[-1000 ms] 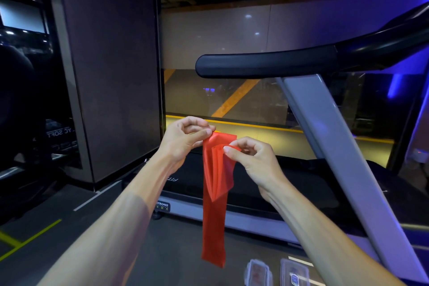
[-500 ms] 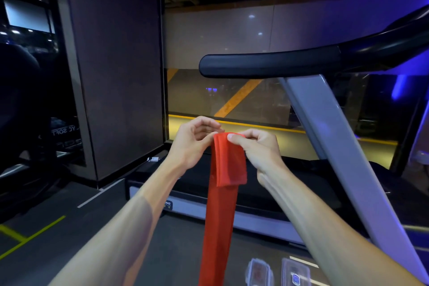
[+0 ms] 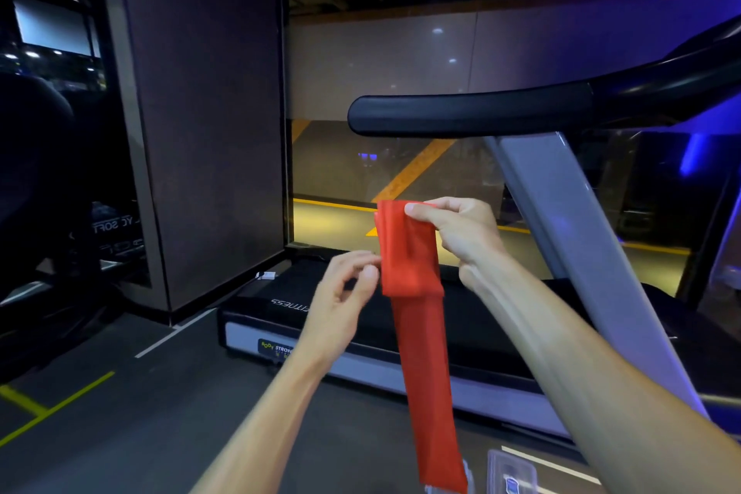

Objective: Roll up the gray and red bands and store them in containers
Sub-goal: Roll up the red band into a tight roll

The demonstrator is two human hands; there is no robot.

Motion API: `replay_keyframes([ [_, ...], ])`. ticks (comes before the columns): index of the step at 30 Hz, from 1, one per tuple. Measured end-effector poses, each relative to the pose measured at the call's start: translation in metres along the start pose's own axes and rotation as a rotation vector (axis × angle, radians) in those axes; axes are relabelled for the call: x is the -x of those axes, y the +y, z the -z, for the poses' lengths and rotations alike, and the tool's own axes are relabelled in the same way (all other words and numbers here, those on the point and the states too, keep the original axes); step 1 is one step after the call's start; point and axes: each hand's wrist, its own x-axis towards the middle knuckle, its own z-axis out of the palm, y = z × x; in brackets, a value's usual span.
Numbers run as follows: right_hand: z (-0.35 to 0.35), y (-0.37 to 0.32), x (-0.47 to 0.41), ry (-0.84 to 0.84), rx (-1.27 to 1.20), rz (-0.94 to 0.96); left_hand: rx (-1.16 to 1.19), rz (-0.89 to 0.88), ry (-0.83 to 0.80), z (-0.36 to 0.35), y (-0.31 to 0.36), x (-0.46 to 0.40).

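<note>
- One long red elastic band (image 3: 417, 317), folded over at its top, hanging at centre.
- Two bare hands: left hand (image 3: 341, 301) at 9 o'clock of the band's fold, right hand (image 3: 461, 237) at 2 o'clock.
- Two clear plastic containers at 6 o'clock: one (image 3: 511, 475) in plain sight, one (image 3: 465, 473) mostly hidden behind the band.
- One grey-framed treadmill (image 3: 561, 213) with one black padded handrail (image 3: 469, 114) at 12 o'clock.

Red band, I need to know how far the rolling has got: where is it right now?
The red band hangs at centre of the head view, its top pinched by the right hand, the left hand beside it.
</note>
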Motion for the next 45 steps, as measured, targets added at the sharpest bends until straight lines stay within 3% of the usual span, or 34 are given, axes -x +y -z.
replay_keyframes([
  [5,0.005,-0.001,-0.007,-0.014,0.010,0.013,-0.078,-0.042,-0.063,-0.007,-0.010,0.001],
  [8,0.006,-0.002,-0.012,-0.017,0.021,-0.001,-0.142,-0.010,0.037,-0.014,-0.018,0.001],
  [13,0.003,0.001,-0.019,-0.025,0.045,-0.026,0.124,0.110,0.145,-0.035,-0.017,0.015],
  [21,0.011,-0.018,-0.035,-0.107,0.065,-0.060,0.220,0.126,0.209,-0.017,-0.015,0.025],
  [29,0.012,-0.041,-0.050,-0.167,0.073,-0.032,-0.159,0.153,0.202,-0.018,-0.016,0.005],
  [36,0.012,-0.049,-0.052,-0.168,0.074,-0.018,-0.174,0.091,0.188,-0.030,-0.006,-0.007],
  [42,0.011,-0.055,-0.051,-0.170,0.054,-0.025,-0.117,0.152,0.161,-0.035,-0.010,-0.011],
  [45,0.010,-0.056,-0.050,-0.154,0.049,-0.015,-0.190,0.090,0.219,-0.038,-0.007,-0.008],
])
